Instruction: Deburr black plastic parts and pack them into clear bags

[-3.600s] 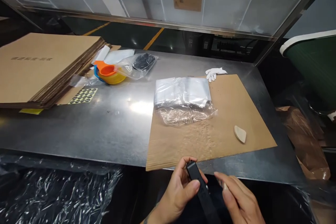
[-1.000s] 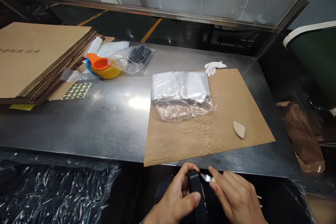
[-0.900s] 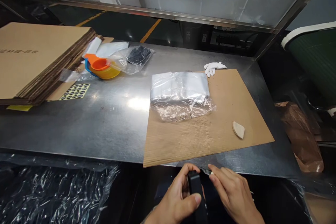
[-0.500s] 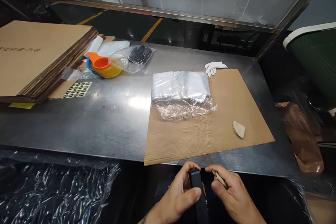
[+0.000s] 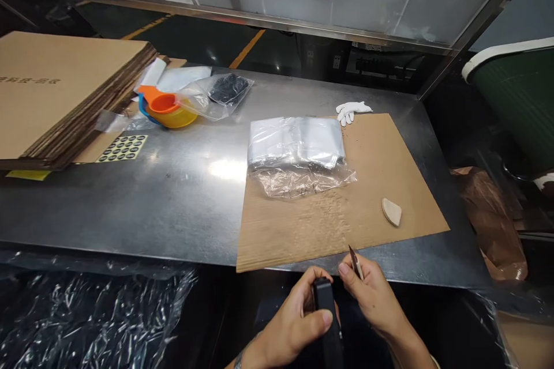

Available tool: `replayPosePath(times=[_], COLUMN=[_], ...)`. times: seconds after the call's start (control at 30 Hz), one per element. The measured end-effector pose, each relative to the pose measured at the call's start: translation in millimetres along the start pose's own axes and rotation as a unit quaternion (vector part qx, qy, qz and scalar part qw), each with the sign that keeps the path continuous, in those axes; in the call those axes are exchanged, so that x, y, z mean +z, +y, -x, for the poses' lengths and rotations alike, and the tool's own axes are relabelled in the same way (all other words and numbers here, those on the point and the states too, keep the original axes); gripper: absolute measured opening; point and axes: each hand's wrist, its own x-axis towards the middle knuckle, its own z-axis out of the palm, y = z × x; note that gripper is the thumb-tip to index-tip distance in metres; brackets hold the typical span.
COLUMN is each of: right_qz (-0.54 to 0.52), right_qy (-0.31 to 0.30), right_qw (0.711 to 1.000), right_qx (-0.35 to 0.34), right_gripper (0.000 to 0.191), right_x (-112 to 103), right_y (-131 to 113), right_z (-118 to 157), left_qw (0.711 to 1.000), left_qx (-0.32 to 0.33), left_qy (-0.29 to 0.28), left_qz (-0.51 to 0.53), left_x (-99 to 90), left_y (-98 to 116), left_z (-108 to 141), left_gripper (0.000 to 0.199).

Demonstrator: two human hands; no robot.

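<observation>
My left hand (image 5: 298, 320) is wrapped round a long black object (image 5: 328, 314) below the table's front edge, its thumb lying across it. My right hand (image 5: 371, 291) pinches a small pointed tool (image 5: 355, 262) between thumb and fingers, the dark tip pointing up over the table edge. Beyond both hands a cardboard sheet (image 5: 376, 167) lies on the metal table (image 5: 186, 207). On it are a stack of clear plastic bags (image 5: 296, 144) in a crumpled wrapper and a small beige wedge-shaped piece (image 5: 392, 212).
A white glove (image 5: 352, 110) lies at the sheet's back edge. Left are stacked cardboard (image 5: 64, 92), a round sticker sheet (image 5: 122, 149), orange and yellow scoops (image 5: 173, 110) and a bag with black contents (image 5: 228, 89). Black plastic (image 5: 86, 317) hangs at the lower left.
My right hand has moved up and slightly forward, and the tool in it now points upward. My left hand has hardly moved with the black object. The view has shifted slightly.
</observation>
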Motion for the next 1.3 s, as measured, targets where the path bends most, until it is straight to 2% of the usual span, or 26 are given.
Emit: replayPosePath(times=[0.1, 0.17, 0.27, 0.33, 0.43, 0.5, 0.63, 0.73, 0.87, 1.07, 1.2, 1.3], right_qz=[-0.001, 0.009, 0.02, 0.03, -0.013, -0.059, -0.089, -0.091, -0.108, -0.125, -0.138, -0.139], right_qy=[-0.024, -0.03, -0.011, 0.026, 0.089, 0.101, 0.089, 0.081, 0.067, 0.04, 0.026, 0.03], right_qw=[1.0, 0.999, 0.997, 0.996, 0.995, 0.993, 0.991, 0.991, 0.991, 0.991, 0.989, 0.989], right_qx=[0.001, -0.025, -0.074, -0.076, -0.037, -0.02, -0.04, -0.047, -0.04, -0.028, -0.036, -0.045], right_gripper=[0.037, 0.043, 0.066, 0.063, 0.042, 0.042, 0.046, 0.043, 0.042, 0.043, 0.045, 0.045], right_x=[-7.0, -13.7, -20.4, -20.4, -18.7, -20.8, -32.2, -38.6, -41.3, -42.1, -41.6, -40.4], right_y=[-1.3, 0.7, 9.4, 17.1, 26.0, 27.4, 19.8, 12.9, 11.2, 13.9, 14.8, 14.6], right_z=[12.5, 21.2, 27.6, 26.0, 18.9, 14.3, 8.4, 5.9, 4.3, 3.9, 2.3, 1.4], left_qw=[0.998, 0.987, 0.948, 0.938, 0.955, 0.961, 0.96, 0.961, 0.961, 0.965, 0.953, 0.952], left_qx=[0.015, 0.047, 0.098, 0.113, 0.107, 0.123, 0.2, 0.222, 0.242, 0.228, 0.267, 0.266], left_qy=[0.053, 0.146, 0.297, 0.321, 0.274, 0.247, 0.173, 0.119, 0.088, 0.118, 0.122, 0.122], left_qz=[0.031, 0.051, 0.064, 0.067, 0.046, -0.001, -0.09, -0.114, -0.104, -0.05, -0.081, -0.091], left_x=[-3.1, -3.8, -1.8, 1.3, 6.6, 8.5, 6.0, 1.8, -0.7, -1.4, -5.0, -6.2], left_y=[-3.6, -3.6, -1.4, 0.1, 1.4, 2.0, 1.4, 0.3, 0.1, -8.1, -13.5, -10.5], left_z=[-2.3, -6.1, -13.2, -16.2, -14.8, -10.1, -0.9, 1.6, 5.2, 15.9, 16.7, 15.6], left_gripper=[0.046, 0.044, 0.04, 0.038, 0.033, 0.028, 0.026, 0.027, 0.028, 0.041, 0.045, 0.042])
